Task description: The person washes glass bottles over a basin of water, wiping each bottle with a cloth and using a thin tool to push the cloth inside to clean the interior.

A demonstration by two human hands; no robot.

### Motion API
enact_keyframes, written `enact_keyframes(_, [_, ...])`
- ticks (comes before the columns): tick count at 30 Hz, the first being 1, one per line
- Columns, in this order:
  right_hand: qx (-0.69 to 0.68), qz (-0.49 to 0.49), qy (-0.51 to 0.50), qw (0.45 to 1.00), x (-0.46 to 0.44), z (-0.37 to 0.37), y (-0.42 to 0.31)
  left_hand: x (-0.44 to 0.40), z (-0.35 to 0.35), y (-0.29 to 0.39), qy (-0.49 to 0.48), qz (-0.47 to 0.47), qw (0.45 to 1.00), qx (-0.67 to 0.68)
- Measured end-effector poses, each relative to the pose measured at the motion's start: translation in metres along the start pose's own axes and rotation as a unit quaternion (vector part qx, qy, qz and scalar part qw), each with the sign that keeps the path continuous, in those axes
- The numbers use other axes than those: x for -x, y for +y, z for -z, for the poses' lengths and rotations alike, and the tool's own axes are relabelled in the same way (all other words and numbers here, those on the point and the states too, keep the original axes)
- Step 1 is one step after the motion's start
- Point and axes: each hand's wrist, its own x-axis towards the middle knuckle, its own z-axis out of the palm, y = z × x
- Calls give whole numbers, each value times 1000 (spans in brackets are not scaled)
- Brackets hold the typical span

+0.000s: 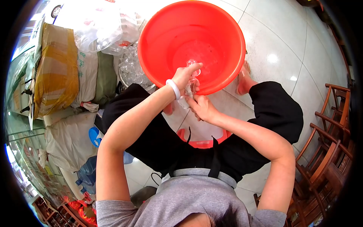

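The clear object (189, 90) points lengthwise over the basin (225, 49).

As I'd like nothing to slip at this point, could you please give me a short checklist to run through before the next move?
1. Left hand on the clear item: ok, fingers wrapped around it.
2. Right hand on it too: ok, fingers at its near end.
3. Red tub upright: ok, its opening faces up.
4. Left wrist bare: not ok, it wears a white bracelet.
5. Clear item free of cracks: cannot tell, too small and see-through.
6. Heap of clear pieces close by: ok, beside the tub on the person's left.
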Motion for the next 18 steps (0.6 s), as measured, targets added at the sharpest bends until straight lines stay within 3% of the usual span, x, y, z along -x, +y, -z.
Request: enact_keyframes(18, [15, -45, -37, 998, 3, 6, -7, -3, -2, 0, -3, 1, 1000, -9])
